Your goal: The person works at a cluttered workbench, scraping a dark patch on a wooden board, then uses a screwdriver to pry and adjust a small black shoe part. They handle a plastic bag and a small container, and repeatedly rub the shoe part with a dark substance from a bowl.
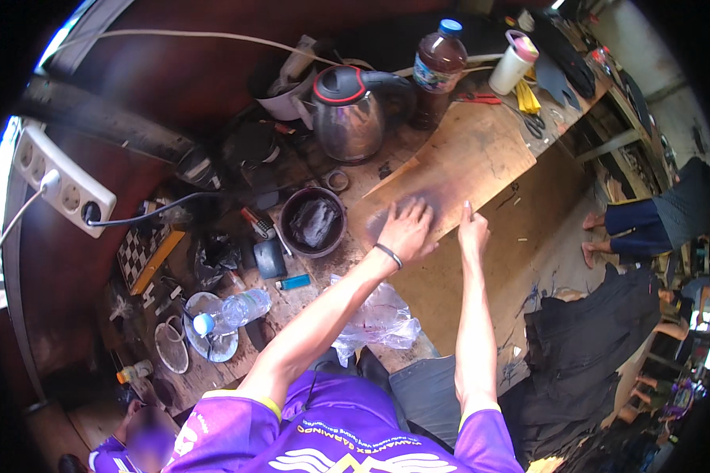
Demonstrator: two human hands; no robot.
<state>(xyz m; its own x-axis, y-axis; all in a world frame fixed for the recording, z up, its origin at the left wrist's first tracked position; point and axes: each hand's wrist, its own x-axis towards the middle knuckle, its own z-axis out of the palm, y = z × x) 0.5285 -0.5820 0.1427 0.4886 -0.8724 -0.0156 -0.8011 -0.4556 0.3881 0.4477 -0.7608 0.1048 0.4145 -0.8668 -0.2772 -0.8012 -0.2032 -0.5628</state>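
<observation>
A brown thin sheet [481, 150], like board or plywood, lies at a slant along the table's right side, with a dark smudge around its near end. My left hand [409, 226], a dark band at the wrist, rests palm down on this smudged end, its fingers stretched out. Whether anything lies under the palm is hidden. At the sheet's near right edge, my right hand [473, 230] is closed on the edge, thumb on top and fingers curled below. Left of my left hand stands a round dark bowl [313, 243] with shiny dark content.
Behind stand an electric kettle [351, 122], a large bottle of dark liquid [436, 75] and a white bottle [514, 63]. Scissors [534, 124] lie near the far edge. A plastic bag [383, 319] sits below my left forearm. Dark cloth [592, 347] lies at right; another person [663, 213] stands beyond.
</observation>
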